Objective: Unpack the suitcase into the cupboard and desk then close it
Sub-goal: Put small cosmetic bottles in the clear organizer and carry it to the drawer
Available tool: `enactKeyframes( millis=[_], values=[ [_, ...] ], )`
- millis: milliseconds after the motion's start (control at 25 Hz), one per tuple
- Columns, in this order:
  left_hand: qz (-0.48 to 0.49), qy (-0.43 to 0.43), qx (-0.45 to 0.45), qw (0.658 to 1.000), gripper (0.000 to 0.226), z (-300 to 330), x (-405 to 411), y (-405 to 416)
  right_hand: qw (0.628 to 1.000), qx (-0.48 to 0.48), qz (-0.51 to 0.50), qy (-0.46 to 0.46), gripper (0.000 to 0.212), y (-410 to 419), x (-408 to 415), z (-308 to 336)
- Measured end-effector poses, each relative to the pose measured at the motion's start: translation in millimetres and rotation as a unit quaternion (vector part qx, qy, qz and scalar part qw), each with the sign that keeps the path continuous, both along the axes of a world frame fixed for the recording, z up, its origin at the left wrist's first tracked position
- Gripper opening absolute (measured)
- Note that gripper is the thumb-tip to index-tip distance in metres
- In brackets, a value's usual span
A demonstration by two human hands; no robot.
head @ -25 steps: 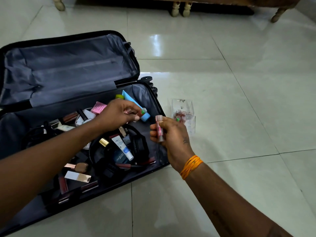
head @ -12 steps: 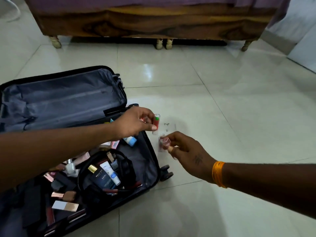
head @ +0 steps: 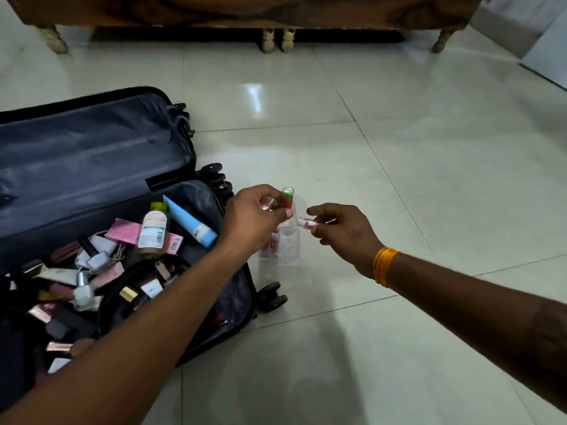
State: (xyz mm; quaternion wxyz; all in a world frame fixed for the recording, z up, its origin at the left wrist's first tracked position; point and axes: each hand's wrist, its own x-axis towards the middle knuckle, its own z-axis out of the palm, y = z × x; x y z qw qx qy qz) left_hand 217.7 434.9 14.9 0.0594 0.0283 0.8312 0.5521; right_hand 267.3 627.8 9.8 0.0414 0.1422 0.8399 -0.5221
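Glossy pale floor tiles (head: 399,118) run up to a dark wooden bed frame (head: 245,10), and on them a black soft-lined suitcase (head: 92,167) lies open, its near half heaped with cosmetics, a light blue tube (head: 190,222) and an amber bottle (head: 153,231). Just right of it stands a clear plastic organiser box (head: 288,246). Above the box, the left hand (head: 254,219) pinches a small red tube with a green spot (head: 287,198) upright, while the right hand (head: 343,231), orange thread (head: 383,265) at the wrist, nips a small pale pink tube (head: 306,223) in its fingertips.
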Motion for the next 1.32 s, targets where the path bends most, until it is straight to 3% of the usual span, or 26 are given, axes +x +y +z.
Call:
enactKeyframes(
  millis=[200,440,680,800,1000,1080,1200,1320],
  values=[
    [-0.047,0.017,-0.083,0.995,0.018,-22,-9,-8,0.998,0.046,0.006,0.033,0.023,-3,-10,-34],
    [-0.012,0.011,-0.035,0.999,0.019,-42,-11,-13,0.977,0.148,0.091,0.127,0.03,-13,-31,-48],
    [-0.005,-0.007,0.011,1.0,0.022,-41,-13,-17,0.955,0.209,0.148,0.151,0.033,-23,-42,-54],
    [-0.003,-0.011,0.022,1.0,0.021,-42,-13,-18,0.961,0.193,0.156,0.127,0.037,-26,-40,-52],
    [-0.024,0.014,-0.002,1.0,0.02,-47,-9,-15,0.969,0.104,0.055,0.217,0.019,-20,-29,-30],
    [-0.041,0.042,-0.022,0.998,0.019,-47,-6,-12,0.98,0.045,0.057,0.187,0.021,-21,-26,-20],
    [-0.069,0.047,-0.013,0.996,0.02,-49,-3,-8,0.983,0.027,0.092,0.158,0.029,-16,-24,-22],
    [-0.083,0.036,-0.014,0.996,0.022,-48,-4,-5,0.983,0.003,0.095,0.158,0.025,-11,-21,-28]
  ],
)
